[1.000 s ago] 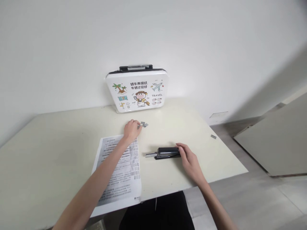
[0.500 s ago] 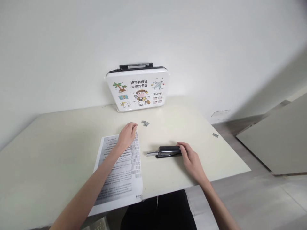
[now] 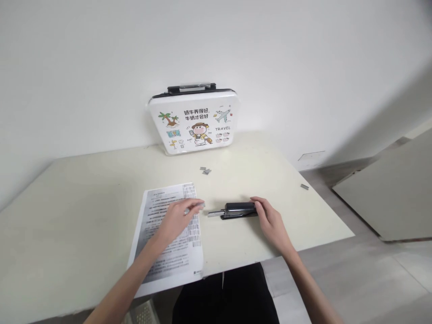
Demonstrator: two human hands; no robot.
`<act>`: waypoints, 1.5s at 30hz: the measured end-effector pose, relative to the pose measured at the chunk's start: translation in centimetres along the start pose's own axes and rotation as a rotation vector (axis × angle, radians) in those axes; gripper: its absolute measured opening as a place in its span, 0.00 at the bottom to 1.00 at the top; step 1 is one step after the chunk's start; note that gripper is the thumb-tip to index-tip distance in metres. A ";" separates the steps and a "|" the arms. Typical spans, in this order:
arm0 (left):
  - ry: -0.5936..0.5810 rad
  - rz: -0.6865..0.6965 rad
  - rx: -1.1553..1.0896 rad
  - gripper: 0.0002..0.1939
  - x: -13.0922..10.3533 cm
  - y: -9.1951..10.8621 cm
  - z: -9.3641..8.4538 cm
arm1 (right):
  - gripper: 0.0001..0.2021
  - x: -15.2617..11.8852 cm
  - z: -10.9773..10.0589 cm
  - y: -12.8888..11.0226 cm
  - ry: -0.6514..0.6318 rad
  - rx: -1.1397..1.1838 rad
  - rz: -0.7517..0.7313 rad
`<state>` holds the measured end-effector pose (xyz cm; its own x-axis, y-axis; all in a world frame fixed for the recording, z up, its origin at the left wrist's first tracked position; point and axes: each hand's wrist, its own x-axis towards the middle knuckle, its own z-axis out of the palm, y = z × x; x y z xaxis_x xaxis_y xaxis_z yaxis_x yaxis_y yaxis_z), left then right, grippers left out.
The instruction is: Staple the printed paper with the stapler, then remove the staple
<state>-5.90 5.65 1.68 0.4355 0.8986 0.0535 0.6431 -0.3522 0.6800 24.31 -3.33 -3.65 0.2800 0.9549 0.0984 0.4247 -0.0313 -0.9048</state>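
A black stapler (image 3: 239, 209) lies on the white table, its metal staple tray jutting out to the left. My right hand (image 3: 271, 222) grips its right end between thumb and fingers. Over the right part of the printed sheets (image 3: 162, 265), my left hand (image 3: 178, 218) pinches a small grey staple strip (image 3: 202, 204) at its fingertips, just left of the jutting tray. Several more staple strips (image 3: 205, 171) lie in a small group farther back on the table.
A white case (image 3: 195, 121) with cartoon prints and a black handle leans against the wall behind the table (image 3: 84, 193). Another staple strip (image 3: 304, 186) lies near the table's right edge. A pale panel (image 3: 388, 198) stands at the right above the grey floor.
My left hand has moved toward me, from beside the group of staple strips to near the stapler's tray, and a strip now shows at its fingertips. My right hand keeps its hold.
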 end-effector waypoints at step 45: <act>0.062 0.206 0.099 0.09 -1.1 1.1 4.5 | 0.23 -0.1 -0.1 -0.1 0.012 -0.021 -0.005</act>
<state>-2.90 3.08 -0.92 0.5264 0.8183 0.2308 0.6044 -0.5511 0.5753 24.36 -3.43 -3.52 0.2883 0.9514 0.1081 0.4441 -0.0329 -0.8954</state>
